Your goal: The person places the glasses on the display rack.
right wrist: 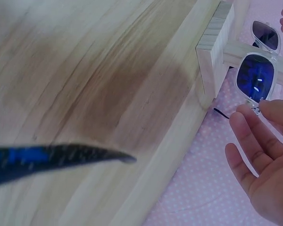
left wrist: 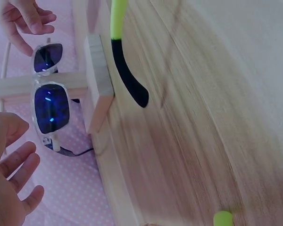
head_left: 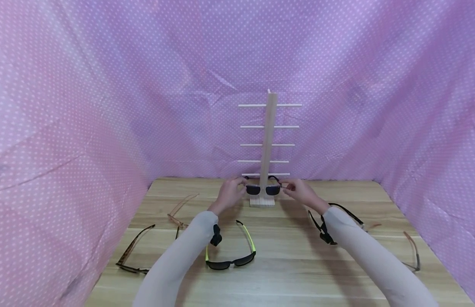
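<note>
Clear-framed sunglasses [head_left: 263,190] with dark lenses sit in front of the post of a wooden display stand [head_left: 269,140], low down near its base. Their lenses look blue in both wrist views. At their left end is my left hand [head_left: 230,194], its fingers loosely bent and a small gap from the frame in the left wrist view. On the other side my right hand [right wrist: 266,150] pinches the frame near the hinge between thumb and index finger. The other fingers of that hand are spread. The dark temples point back past the post.
Black-and-lime sunglasses [head_left: 231,263] lie on the wooden table [head_left: 283,273] in front. Tortoiseshell glasses [head_left: 131,251] and pale-framed glasses [head_left: 177,209] are at left. Dark glasses [head_left: 348,213] lie partly under my right arm, grey-and-brown glasses [head_left: 415,253] further right. Pink dotted cloth [head_left: 206,51] surrounds the table.
</note>
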`<state>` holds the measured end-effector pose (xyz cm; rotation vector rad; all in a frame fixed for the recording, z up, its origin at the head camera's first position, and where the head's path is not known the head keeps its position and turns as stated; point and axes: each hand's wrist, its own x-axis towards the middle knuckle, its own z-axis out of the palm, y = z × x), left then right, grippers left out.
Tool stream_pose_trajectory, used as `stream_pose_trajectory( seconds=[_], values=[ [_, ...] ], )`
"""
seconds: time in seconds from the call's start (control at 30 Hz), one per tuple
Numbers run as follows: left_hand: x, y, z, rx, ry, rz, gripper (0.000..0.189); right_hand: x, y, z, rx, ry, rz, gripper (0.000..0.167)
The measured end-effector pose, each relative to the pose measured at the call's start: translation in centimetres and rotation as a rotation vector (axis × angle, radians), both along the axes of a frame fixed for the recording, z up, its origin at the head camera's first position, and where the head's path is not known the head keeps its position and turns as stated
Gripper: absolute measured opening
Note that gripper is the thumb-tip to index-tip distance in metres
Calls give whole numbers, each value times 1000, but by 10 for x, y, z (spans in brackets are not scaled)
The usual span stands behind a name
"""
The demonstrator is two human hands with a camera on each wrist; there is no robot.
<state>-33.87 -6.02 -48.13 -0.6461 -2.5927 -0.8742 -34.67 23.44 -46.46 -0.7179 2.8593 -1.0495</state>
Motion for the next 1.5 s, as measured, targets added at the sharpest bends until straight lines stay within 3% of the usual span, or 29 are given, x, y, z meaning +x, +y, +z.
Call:
stream_pose_trajectory(
  seconds=[0.27, 0.43, 0.57, 0.83, 1.17, 1.5],
  values=[
    [10, 16, 10, 80, 12, -60, 24, 13, 18, 7, 71, 124, 71, 34],
    [22, 32, 16, 134, -62, -100, 29, 24, 33, 14, 150, 130, 113, 27],
    [33, 47, 15, 159, -94, -141, 32, 34, 47, 18, 217, 132, 137, 24],
    [51, 78, 3, 191, -155, -213, 30, 51, 76, 25, 305, 130, 151, 22],
    [65, 111, -9, 160, -205, -259, 31, 63, 120, 43, 335, 131, 166, 20],
    [79, 145, -36, 214, -229, -309, 28, 71, 160, 43, 386, 104, 265, 20]
  ],
)
